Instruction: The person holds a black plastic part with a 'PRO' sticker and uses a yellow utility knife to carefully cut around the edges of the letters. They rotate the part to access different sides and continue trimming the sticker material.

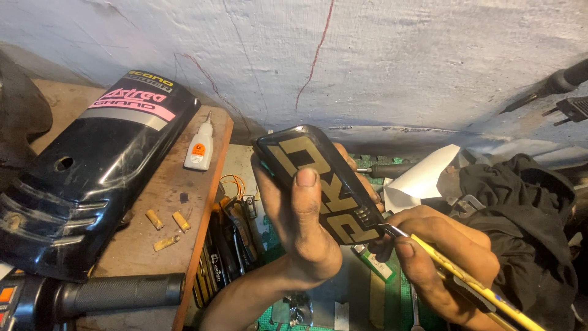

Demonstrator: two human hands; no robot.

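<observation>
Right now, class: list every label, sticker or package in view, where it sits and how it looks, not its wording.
Gold lettering decal: on the small glossy black panel held in the left hand; blocky shapes.
Pink and grey sticker: top of the large black cover, left, on the wooden bench.
Glue bottle: upright beside that cover; white, orange label.
Right hand: holds a yellow craft knife at the decal.
</observation>
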